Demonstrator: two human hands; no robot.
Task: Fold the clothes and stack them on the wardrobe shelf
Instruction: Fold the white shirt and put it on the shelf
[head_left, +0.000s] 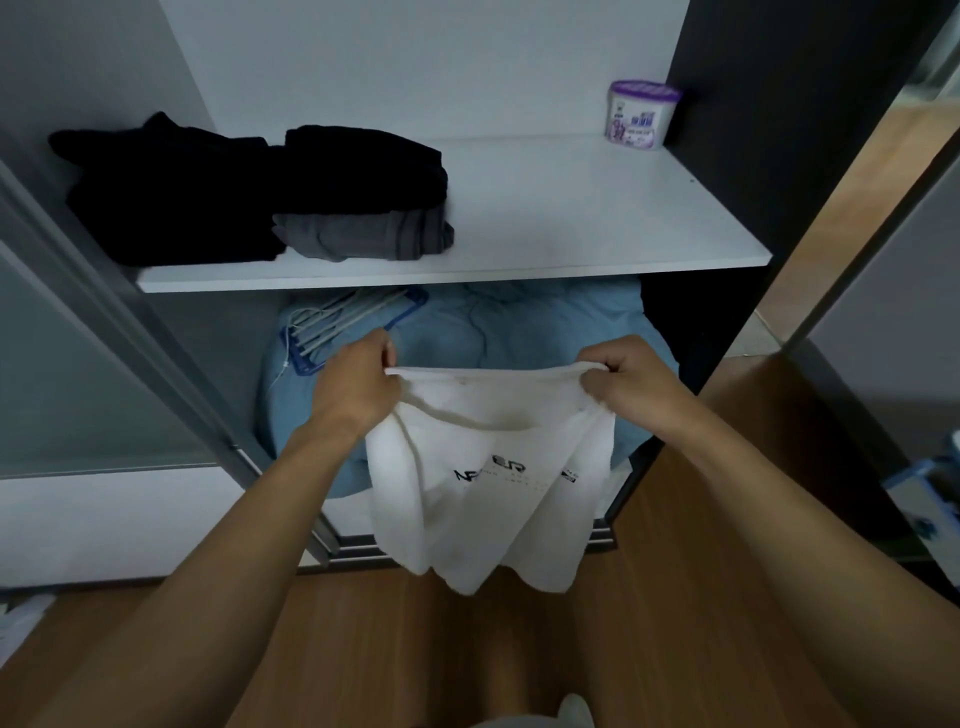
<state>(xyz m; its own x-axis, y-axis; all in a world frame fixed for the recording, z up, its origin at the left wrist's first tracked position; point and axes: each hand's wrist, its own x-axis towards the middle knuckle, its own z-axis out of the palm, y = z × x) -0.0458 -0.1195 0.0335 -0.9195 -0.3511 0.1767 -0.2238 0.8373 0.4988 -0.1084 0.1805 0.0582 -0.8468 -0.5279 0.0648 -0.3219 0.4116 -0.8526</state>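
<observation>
T-shirt (488, 467) hangs below shelf front edge (452, 278) | left hand (358, 384), right hand (628, 384) pinch its top corners | width level, equidistant

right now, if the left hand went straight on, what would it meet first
Likely the blue bedding below the shelf; the left hand, holding the white shirt, aims there; depth unclear.

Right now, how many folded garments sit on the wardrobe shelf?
3 visible on the white wardrobe shelf: a loosely folded black garment at the left end; right of it, a compact black garment stacked on a folded grey garment. Dark piles may hide more.
</observation>
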